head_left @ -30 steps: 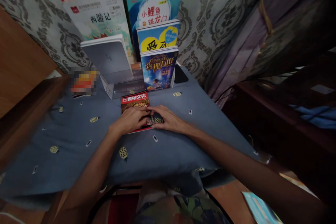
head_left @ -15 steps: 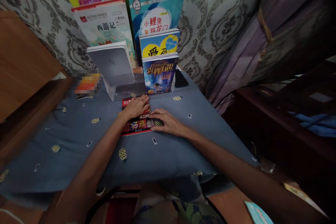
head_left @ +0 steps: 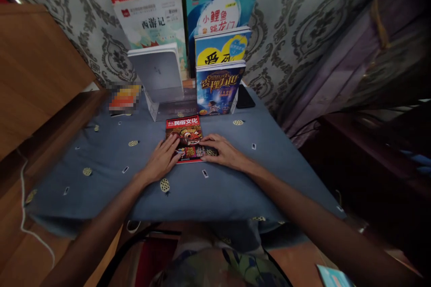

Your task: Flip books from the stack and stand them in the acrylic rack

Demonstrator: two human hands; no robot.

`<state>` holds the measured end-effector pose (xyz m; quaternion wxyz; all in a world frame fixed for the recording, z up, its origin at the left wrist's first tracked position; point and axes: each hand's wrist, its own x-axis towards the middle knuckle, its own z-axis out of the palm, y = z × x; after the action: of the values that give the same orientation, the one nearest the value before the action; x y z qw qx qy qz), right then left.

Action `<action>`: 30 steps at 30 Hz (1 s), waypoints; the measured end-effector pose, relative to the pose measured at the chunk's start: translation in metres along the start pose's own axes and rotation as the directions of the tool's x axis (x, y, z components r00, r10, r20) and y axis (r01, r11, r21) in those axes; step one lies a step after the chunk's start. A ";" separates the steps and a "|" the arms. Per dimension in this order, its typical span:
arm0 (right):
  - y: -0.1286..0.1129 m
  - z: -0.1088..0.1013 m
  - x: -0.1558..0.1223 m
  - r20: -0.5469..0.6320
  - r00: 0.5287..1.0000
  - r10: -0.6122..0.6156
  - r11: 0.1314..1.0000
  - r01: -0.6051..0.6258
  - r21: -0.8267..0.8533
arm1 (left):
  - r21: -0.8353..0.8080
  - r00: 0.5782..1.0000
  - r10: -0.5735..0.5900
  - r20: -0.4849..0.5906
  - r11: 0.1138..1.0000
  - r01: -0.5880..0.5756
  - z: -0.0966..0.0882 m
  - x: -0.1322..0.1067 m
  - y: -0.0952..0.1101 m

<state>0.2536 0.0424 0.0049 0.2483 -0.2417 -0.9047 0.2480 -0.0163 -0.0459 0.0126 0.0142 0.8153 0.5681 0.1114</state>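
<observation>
A red-covered book (head_left: 185, 133) with a mask picture lies flat on the blue cloth-covered table (head_left: 101, 161). My left hand (head_left: 162, 160) rests open at its near left corner, fingers stretched along the left edge. My right hand (head_left: 222, 151) lies flat and open on its near right corner, fingers pointing left over the cover. Neither hand grips the book.
A clear stand (head_left: 170, 108) behind the book holds a grey book (head_left: 158, 71) and a dark blue book (head_left: 217, 87), with several more books (head_left: 151, 18) stacked upright against the patterned wall. A black phone (head_left: 244, 97) lies at the right. A wooden panel (head_left: 30, 71) stands left.
My left hand slid back from the middle of the cover to the near left corner, baring the mask picture. My right hand stayed at the near right corner. The view shifted left.
</observation>
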 end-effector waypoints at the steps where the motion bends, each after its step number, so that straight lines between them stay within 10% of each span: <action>1: 0.000 0.000 0.000 0.002 1.000 0.003 1.000 -0.003 -0.001 | 0.003 0.997 -0.074 -0.021 0.997 0.074 0.001 -0.003 -0.003; 10: -0.006 -0.001 -0.001 -0.004 1.000 -0.022 0.992 0.022 -0.127 | 0.061 0.974 -0.220 -0.056 0.973 0.224 0.008 -0.006 -0.002; 20: -0.080 0.040 0.001 0.206 0.947 -0.247 0.926 0.294 -0.238 | 0.027 0.979 -0.200 -0.028 0.979 0.201 0.005 -0.007 -0.001; 30: -0.045 0.006 0.002 -0.021 0.999 0.045 0.963 -0.049 -0.265 | -0.068 0.963 -0.270 -0.007 0.961 0.269 0.004 -0.004 -0.001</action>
<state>0.2345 0.0079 0.0268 0.2146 -0.2959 -0.9219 0.1286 -0.0182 -0.0489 0.0083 0.0516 0.7285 0.6698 0.1340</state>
